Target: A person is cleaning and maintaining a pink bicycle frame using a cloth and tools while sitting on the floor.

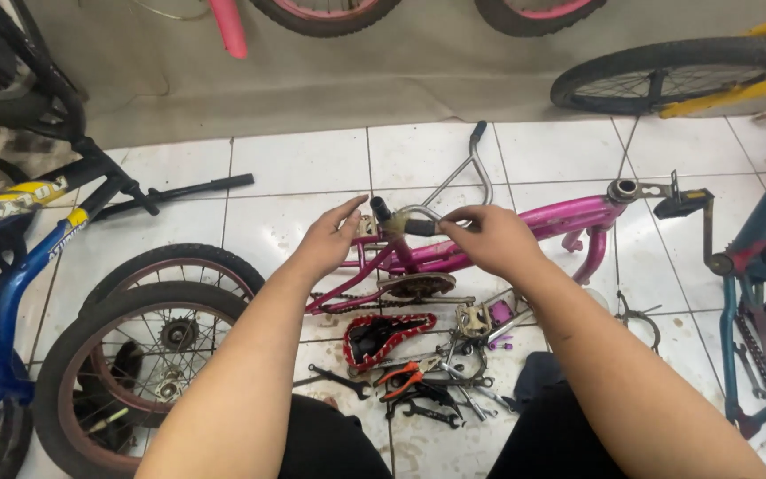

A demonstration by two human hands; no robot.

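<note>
1. Your left hand is half open. Its fingers touch the near end of the pink bike frame, by a small pale pedal.
2. Your right hand pinches the black grip of the silver handlebar. The fingers are close together around it.
3. The pink bike frame lies flat on the white tile floor, near the middle. It has no wheels on it. Its chain hangs under it.
4. Two black wheels lie on the floor toward the left edge, one partly on top of the other.
5. A red and black seat lies on the floor just below the frame.
6. Next to the seat lie orange pliers and some black wrenches, all in a messy pile.
7. A blue bike stands at the left edge. Another blue bike stands at the right edge.
</note>
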